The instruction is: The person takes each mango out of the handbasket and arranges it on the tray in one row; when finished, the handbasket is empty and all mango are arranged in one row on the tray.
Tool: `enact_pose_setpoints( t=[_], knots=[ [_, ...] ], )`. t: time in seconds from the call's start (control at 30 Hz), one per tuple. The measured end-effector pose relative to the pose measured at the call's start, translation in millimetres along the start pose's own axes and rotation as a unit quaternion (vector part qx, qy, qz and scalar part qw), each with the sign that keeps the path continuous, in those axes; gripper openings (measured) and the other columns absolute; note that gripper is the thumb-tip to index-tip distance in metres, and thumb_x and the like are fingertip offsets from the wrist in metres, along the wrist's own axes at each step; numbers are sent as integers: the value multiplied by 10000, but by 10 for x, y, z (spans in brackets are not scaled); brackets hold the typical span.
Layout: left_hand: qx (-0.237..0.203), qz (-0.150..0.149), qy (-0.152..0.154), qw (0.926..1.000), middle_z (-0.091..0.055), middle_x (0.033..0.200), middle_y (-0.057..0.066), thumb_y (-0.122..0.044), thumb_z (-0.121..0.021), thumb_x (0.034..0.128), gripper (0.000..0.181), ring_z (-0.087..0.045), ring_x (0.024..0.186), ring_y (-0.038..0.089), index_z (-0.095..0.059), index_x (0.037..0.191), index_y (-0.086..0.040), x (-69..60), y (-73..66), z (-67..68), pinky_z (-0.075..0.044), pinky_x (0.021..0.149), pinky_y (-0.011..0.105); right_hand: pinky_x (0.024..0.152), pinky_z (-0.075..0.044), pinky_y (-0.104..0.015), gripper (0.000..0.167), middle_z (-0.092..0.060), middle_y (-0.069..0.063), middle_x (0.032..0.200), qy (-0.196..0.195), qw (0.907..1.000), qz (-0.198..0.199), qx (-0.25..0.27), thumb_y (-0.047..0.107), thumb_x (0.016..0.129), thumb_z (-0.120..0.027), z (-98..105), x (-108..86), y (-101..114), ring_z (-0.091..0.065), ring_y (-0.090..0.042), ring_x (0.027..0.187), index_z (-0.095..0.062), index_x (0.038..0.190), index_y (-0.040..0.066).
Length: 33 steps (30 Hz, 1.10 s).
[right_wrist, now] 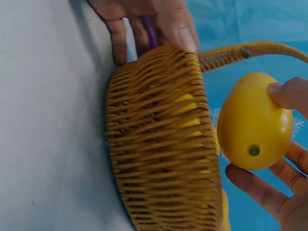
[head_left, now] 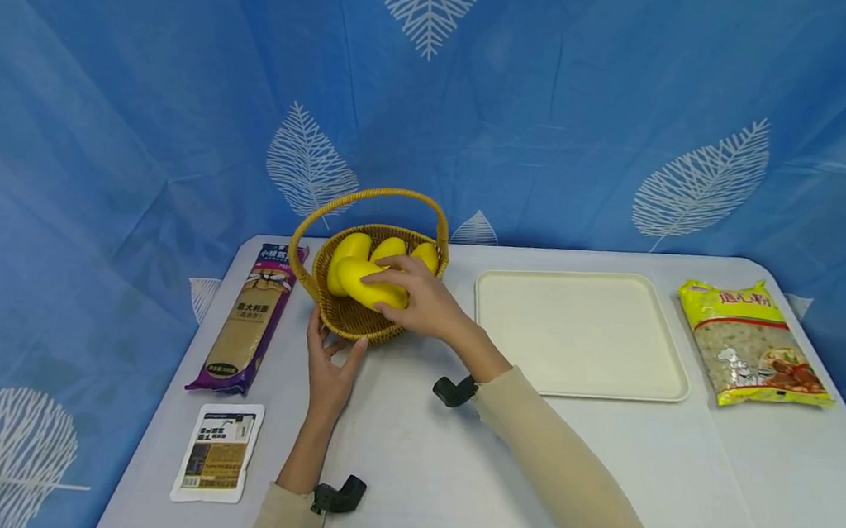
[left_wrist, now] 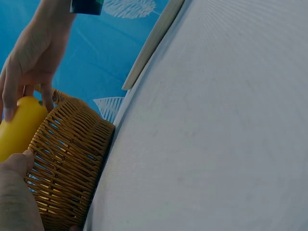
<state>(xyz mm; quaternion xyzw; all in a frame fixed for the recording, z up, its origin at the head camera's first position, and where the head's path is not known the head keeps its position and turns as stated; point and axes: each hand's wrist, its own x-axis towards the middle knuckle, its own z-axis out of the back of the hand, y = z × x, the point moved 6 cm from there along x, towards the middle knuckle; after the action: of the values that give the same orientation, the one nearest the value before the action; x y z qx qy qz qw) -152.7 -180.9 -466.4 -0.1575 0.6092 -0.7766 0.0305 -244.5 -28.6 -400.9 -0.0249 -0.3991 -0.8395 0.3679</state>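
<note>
One glossy yellow oblong fruit (head_left: 362,282), marked at one end by a green dot, is held between the thumb and fingers of the right hand (head_left: 424,297). Position: at the mouth of a round brown wicker basket (head_left: 380,334) with a tall hooped handle, over its near part; whether the fruits behind are touched cannot be told. Long axis: laid roughly left to right, the right end slightly nearer the person; the green-dotted end is turned toward the right wrist, the opposite end toward the basket's left side.

Three similar yellow fruits (head_left: 348,262) are contained in the basket, partly hidden. The basket's near-left side is gripped by the left hand (head_left: 330,377), thumb laid at the rim, fingers spread from it along the outer wall.

Labelled goods: one long purple-edged bag of pale spaghetti (head_left: 249,317), lettered 意大利面, laid left of the basket; one white-bordered flat packet (head_left: 217,452), placed nearer the person, its print too small to be read; one yellow-and-clear plastic bag of pasta (head_left: 756,344), placed far right, headed in red characters ending 心粉, a dish pictured below.

One cream rectangular tray (head_left: 581,334) is set between basket and pasta bag. All is supported on a white-covered table (head_left: 407,462).
</note>
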Motion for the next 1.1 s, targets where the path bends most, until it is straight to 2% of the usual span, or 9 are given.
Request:
enact_pose_setpoints(
  t=[0.27,0.5,0.7,0.97,1.1],
  knots=[
    [-49,-9,-19,10000,-194,1565,271,-67,-673,913,876,-417,1294,464,-82,1558,-18,1,-6,4,-412,1033,594,1054,-454,-458,349,-558,-73,1351,-706,9974,103,15,194,862,-740,269,-222,2,-475,-268,1285,-705,1209,194],
    [-109,33,-39,9999,-181,1574,254,-77,-672,917,873,-418,1294,457,-85,1562,-35,-3,29,10,-408,1037,582,959,-501,-420,352,-557,-70,1337,-1129,9936,81,67,188,852,-760,416,-500,-62,-475,-248,1221,-706,1199,194],
    [-157,49,-46,9999,-185,1570,258,-66,-671,916,872,-417,1293,454,-86,1562,-34,-8,35,4,-405,1036,582,992,-475,-441,359,-546,-68,1354,-1344,9907,-180,83,155,842,-768,534,-734,-168,-471,-246,1231,-704,1193,186],
    [-127,131,-23,9998,-187,1571,257,-77,-670,918,872,-440,1272,448,-85,1564,-45,-16,31,-5,-403,1047,571,779,-563,-357,377,-534,-96,1359,-1737,9823,-696,12,111,826,-780,754,-1051,-376,-460,-281,1225,-699,1192,155],
    [-127,205,-16,9997,-178,1580,240,-87,-667,923,869,-453,1258,444,-83,1566,-55,-24,31,-5,-402,1053,564,730,-536,-342,399,-545,-118,1334,-1974,9738,-1095,-294,96,806,-796,842,-1213,-500,-464,-283,1176,-702,1191,143]
  ],
)
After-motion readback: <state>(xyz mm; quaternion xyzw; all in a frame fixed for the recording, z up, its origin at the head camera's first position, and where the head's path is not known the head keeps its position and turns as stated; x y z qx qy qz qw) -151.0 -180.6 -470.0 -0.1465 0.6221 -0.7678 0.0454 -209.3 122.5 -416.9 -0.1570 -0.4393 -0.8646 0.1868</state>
